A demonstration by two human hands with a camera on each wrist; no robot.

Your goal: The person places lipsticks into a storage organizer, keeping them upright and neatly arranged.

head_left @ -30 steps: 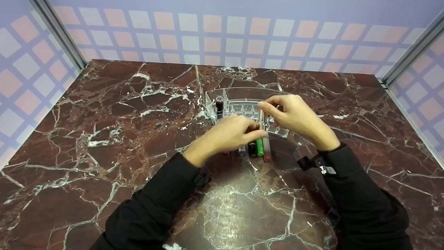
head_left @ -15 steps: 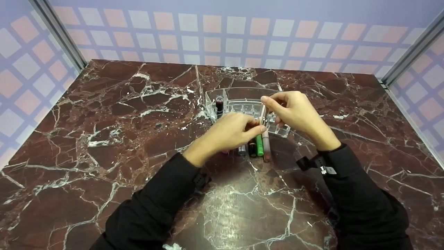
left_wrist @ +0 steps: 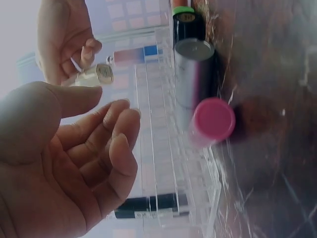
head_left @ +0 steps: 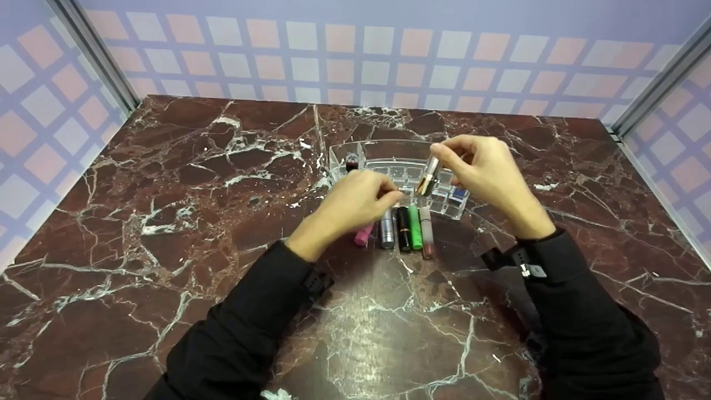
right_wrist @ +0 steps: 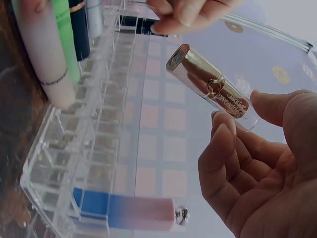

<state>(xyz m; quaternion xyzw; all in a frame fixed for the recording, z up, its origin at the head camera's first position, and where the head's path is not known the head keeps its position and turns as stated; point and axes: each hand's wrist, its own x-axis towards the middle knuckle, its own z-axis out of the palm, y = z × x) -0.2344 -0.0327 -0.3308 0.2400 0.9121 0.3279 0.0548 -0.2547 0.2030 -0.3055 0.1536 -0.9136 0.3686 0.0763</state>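
My right hand (head_left: 483, 172) pinches a gold lipstick (right_wrist: 213, 89) by its clear end, between thumb and fingers. The tube hangs tilted over the clear acrylic organizer (head_left: 454, 212). My left hand (head_left: 355, 205) holds nothing; its fingers are loosely bent, with the thumb apart from them in the left wrist view. Below and beside it, in front of the organizer, lie a pink tube (head_left: 362, 237), a silver tube (head_left: 387, 237), a black tube (head_left: 404, 230), a green tube (head_left: 415, 233) and a pale tube with a reddish end (head_left: 426, 236).
A dark tube (head_left: 351, 162) stands in the organizer's left end. At its right end stands a blue-and-pink tube (right_wrist: 129, 210) with a silvery knob. The organizer has several small compartments and rests on a dark red marbled table (head_left: 222, 194), with patterned walls behind and beside it.
My left hand has let go of the gold lipstick and drawn back left. My right hand has moved up and right with the lipstick, which now tilts over the organizer.
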